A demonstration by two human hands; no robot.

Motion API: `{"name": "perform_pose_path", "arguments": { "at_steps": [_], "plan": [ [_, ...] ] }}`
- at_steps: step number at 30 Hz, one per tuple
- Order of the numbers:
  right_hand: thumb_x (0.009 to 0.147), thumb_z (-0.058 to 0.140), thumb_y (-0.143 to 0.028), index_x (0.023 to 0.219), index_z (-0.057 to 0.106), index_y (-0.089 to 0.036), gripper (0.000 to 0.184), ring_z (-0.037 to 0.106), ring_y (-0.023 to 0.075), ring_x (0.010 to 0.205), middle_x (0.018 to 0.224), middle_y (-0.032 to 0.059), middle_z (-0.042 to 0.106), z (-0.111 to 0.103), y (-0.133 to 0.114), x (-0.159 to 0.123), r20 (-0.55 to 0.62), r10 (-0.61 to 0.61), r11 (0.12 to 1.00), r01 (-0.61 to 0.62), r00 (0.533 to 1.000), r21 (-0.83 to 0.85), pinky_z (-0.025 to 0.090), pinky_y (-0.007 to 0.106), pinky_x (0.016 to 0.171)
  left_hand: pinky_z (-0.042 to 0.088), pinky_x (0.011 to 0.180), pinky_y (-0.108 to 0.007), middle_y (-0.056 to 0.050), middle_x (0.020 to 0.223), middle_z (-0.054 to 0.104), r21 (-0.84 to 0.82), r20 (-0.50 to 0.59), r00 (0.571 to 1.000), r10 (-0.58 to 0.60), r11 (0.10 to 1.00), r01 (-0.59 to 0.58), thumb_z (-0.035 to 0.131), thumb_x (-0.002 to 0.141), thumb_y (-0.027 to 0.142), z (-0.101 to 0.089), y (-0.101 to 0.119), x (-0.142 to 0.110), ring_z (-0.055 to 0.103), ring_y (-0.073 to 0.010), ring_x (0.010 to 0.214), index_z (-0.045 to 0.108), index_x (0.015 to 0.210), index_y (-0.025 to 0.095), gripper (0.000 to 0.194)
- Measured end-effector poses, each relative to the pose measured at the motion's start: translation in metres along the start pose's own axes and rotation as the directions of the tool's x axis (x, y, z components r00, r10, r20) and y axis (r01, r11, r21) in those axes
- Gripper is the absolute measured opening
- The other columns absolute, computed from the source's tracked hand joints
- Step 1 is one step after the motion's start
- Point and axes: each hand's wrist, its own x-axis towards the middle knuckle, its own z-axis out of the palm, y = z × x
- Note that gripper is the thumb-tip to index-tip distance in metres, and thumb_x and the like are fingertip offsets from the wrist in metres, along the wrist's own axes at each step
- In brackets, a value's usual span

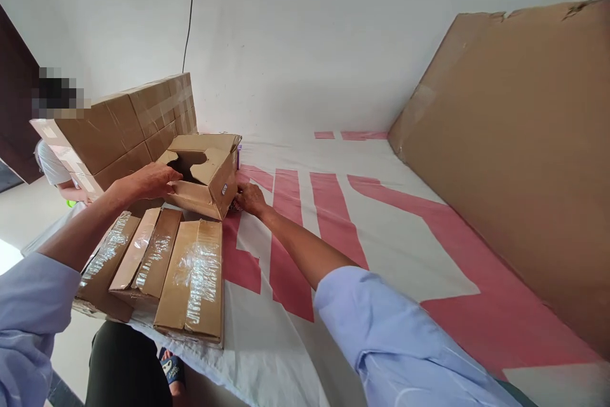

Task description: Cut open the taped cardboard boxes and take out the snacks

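An open cardboard box (203, 194) stands at the back of the stacked-box group, its flaps up and its inside dark. My left hand (155, 180) grips the near left edge of this box, thumb and fingertips at the rim. At its lower right side my right hand (251, 199) has curled fingers against the cardboard; the fingertips are partly hidden. A small dark patch shows beneath them, too unclear to name. Nearer to me lie several closed cardboard boxes with clear tape, among them one taped box (193, 280) at the right of the row.
A stack of taped cartons (119, 124) rises at the left, with another person (50, 162) partly behind it. A large cardboard sheet (519, 140) leans at the right. The white-and-red sheet (295, 343) covers the table. A black cable (189, 20) hangs down the wall.
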Motion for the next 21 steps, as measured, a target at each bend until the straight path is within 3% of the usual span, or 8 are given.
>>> {"name": "perform_pose_path", "arguments": {
  "at_steps": [5, 8, 11, 15, 21],
  "plan": [
    [0.099, 0.057, -0.025, 0.123, 0.082, -0.021, 0.035, 0.073, 0.0268, 0.111, 0.122, 0.0123, 0.083, 0.008, 0.001, 0.029, -0.031, 0.021, 1.000, -0.021, 0.999, -0.018, 0.050, 0.030, 0.087, 0.048, 0.088, -0.033, -0.008, 0.101, 0.080, -0.030, 0.023, 1.000, -0.007, 1.000, 0.008, 0.062, 0.097, 0.018, -0.001, -0.007, -0.001, 0.074, -0.0249, 0.098, 0.080, 0.114, 0.022, 0.026],
    [0.099, 0.056, -0.023, 0.125, 0.081, -0.020, 0.036, 0.072, 0.0269, 0.114, 0.125, 0.0127, 0.082, 0.013, 0.002, 0.040, -0.039, 0.036, 0.999, -0.038, 0.999, -0.032, 0.051, 0.031, 0.089, 0.048, 0.090, -0.035, -0.011, 0.109, 0.081, -0.003, 0.039, 0.999, 0.008, 1.000, -0.008, 0.061, 0.097, 0.020, 0.006, -0.010, 0.001, 0.073, -0.0260, 0.102, 0.079, 0.120, 0.023, 0.029],
    [0.098, 0.058, -0.024, 0.126, 0.080, -0.020, 0.036, 0.072, 0.0270, 0.114, 0.127, 0.0122, 0.081, 0.011, 0.006, 0.042, -0.016, 0.024, 0.999, -0.025, 1.000, -0.044, 0.050, 0.030, 0.087, 0.049, 0.092, -0.035, -0.012, 0.118, 0.080, 0.013, 0.085, 0.996, 0.030, 0.999, -0.031, 0.063, 0.096, 0.021, 0.021, -0.008, 0.010, 0.072, -0.0272, 0.106, 0.077, 0.125, 0.024, 0.033],
    [0.091, 0.075, -0.035, 0.111, 0.083, -0.021, 0.026, 0.074, 0.0266, 0.102, 0.110, 0.0087, 0.084, 0.004, 0.012, 0.035, 0.067, -0.013, 0.998, 0.017, 0.998, -0.058, 0.048, 0.029, 0.079, 0.049, 0.090, -0.034, -0.010, 0.108, 0.080, 0.022, 0.111, 0.994, 0.022, 0.999, -0.025, 0.062, 0.095, 0.018, 0.045, -0.009, 0.025, 0.073, -0.0270, 0.104, 0.079, 0.116, 0.024, 0.028],
    [0.090, 0.076, -0.034, 0.114, 0.081, -0.021, 0.028, 0.074, 0.0307, 0.107, 0.116, 0.0141, 0.083, 0.005, 0.015, 0.027, 0.037, 0.039, 0.997, -0.036, 0.999, -0.073, 0.047, 0.031, 0.078, 0.050, 0.094, -0.035, -0.011, 0.111, 0.079, 0.003, 0.029, 0.999, -0.040, 0.999, 0.040, 0.065, 0.089, 0.020, 0.075, -0.024, 0.055, 0.072, -0.0307, 0.117, 0.081, 0.119, 0.026, 0.034]
  ]
}}
